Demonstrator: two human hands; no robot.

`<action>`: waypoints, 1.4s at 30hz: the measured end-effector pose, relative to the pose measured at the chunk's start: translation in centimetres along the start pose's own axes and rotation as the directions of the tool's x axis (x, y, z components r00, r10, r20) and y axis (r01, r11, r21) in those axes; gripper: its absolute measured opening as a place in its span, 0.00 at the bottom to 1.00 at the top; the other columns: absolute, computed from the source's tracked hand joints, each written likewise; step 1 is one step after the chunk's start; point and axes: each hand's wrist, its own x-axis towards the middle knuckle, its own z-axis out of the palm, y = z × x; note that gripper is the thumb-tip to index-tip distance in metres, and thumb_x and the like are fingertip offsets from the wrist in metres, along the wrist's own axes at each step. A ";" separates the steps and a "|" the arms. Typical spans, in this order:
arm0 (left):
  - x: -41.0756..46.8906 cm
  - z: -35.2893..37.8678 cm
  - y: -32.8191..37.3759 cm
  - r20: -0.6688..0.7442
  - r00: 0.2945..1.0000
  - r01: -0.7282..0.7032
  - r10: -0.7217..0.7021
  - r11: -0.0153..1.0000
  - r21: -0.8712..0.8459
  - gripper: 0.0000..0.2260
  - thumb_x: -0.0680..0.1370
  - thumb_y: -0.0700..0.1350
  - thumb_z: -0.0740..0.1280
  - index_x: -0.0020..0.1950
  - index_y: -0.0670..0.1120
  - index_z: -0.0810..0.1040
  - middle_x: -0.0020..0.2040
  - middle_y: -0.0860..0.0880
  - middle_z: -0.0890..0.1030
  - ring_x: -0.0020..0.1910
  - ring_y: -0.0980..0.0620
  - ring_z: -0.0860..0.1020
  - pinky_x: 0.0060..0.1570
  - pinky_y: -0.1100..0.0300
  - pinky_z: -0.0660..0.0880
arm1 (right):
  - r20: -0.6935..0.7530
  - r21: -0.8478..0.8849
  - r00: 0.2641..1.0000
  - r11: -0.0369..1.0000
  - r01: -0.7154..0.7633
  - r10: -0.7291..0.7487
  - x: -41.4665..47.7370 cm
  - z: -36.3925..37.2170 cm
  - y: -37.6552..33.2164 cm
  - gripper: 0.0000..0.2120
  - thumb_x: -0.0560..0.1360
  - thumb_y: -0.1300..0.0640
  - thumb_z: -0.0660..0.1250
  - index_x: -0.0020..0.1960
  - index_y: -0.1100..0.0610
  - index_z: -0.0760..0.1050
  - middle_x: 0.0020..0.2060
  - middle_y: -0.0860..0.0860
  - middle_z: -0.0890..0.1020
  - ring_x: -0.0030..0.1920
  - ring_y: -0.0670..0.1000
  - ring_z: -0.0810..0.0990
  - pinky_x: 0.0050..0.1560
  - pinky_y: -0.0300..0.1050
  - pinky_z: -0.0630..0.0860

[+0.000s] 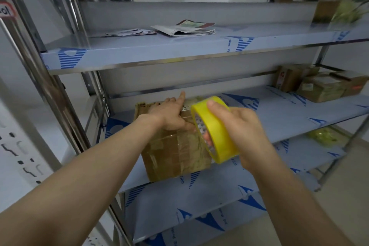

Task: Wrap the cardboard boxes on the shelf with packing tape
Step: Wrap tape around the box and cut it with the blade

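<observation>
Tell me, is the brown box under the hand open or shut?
Shut. The cardboard box has its top flat under the left hand, with shiny tape already across its front.

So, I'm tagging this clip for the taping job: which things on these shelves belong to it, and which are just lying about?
Job: cardboard box under the left hand; yellow tape roll in the right hand; stacked boxes at far right.
Lying about: newspaper and loose papers on the upper shelf; orange-capped bottle; yellowish bundle below.
</observation>
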 end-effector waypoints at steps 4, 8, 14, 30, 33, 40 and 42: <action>0.2 0.0 -0.2 0.006 1.000 -0.021 0.021 0.999 0.041 0.48 0.68 0.68 0.67 0.78 0.57 0.41 0.78 0.44 0.54 0.76 0.45 0.54 0.72 0.44 0.56 | -0.093 0.025 0.992 0.997 -0.078 0.080 -1.2 -0.7 4.5 0.24 0.70 0.41 0.69 0.33 0.63 0.76 0.27 0.60 0.81 0.27 0.55 0.79 0.35 0.49 0.79; 0.2 -0.4 0.0 0.107 0.994 -0.021 0.014 0.998 0.066 0.46 0.69 0.61 0.71 0.77 0.59 0.44 0.78 0.43 0.49 0.77 0.43 0.48 0.73 0.42 0.51 | -0.148 0.101 0.985 0.992 -0.073 0.088 -0.9 -0.2 7.4 0.21 0.73 0.48 0.70 0.24 0.54 0.74 0.22 0.54 0.76 0.24 0.53 0.77 0.35 0.51 0.78; 1.2 -2.8 1.9 0.225 0.971 0.133 -0.083 0.966 -0.220 0.19 0.71 0.57 0.59 0.59 0.52 0.74 0.64 0.42 0.72 0.62 0.46 0.72 0.66 0.45 0.62 | -0.141 0.085 0.989 0.996 -0.035 0.047 0.5 0.2 9.0 0.21 0.73 0.48 0.70 0.24 0.55 0.73 0.22 0.56 0.76 0.25 0.55 0.77 0.36 0.54 0.78; 10.4 -0.1 2.5 -0.111 0.961 0.250 -0.254 0.967 -0.052 0.21 0.82 0.55 0.52 0.60 0.42 0.75 0.61 0.40 0.76 0.58 0.42 0.75 0.56 0.53 0.70 | -0.197 -0.024 0.979 0.998 -0.050 0.044 2.6 0.6 10.3 0.20 0.73 0.45 0.69 0.29 0.57 0.72 0.23 0.52 0.74 0.26 0.52 0.80 0.30 0.47 0.79; 9.2 -0.5 4.0 -0.317 0.940 0.186 -0.127 0.969 0.164 0.19 0.83 0.55 0.54 0.56 0.44 0.78 0.55 0.43 0.80 0.55 0.44 0.76 0.56 0.54 0.67 | -0.224 -0.045 0.974 0.998 -0.037 0.027 2.7 0.9 10.5 0.23 0.73 0.45 0.69 0.29 0.61 0.70 0.25 0.57 0.72 0.30 0.61 0.81 0.26 0.41 0.75; 5.3 0.1 6.1 -0.220 0.974 0.098 -0.057 0.979 0.178 0.33 0.79 0.66 0.47 0.67 0.42 0.73 0.67 0.38 0.71 0.66 0.41 0.69 0.62 0.51 0.66 | -0.257 -0.118 0.966 0.993 -0.030 -0.001 2.8 1.3 9.6 0.35 0.63 0.31 0.65 0.32 0.66 0.67 0.32 0.68 0.72 0.37 0.68 0.78 0.38 0.63 0.78; 4.4 -0.3 6.1 -0.119 0.992 0.055 -0.032 0.979 0.198 0.35 0.78 0.68 0.46 0.69 0.43 0.72 0.70 0.38 0.67 0.69 0.41 0.65 0.66 0.51 0.63 | -0.239 -0.086 0.971 0.996 -0.021 0.000 2.6 1.4 9.4 0.36 0.63 0.31 0.65 0.32 0.67 0.66 0.32 0.69 0.71 0.37 0.69 0.77 0.39 0.65 0.77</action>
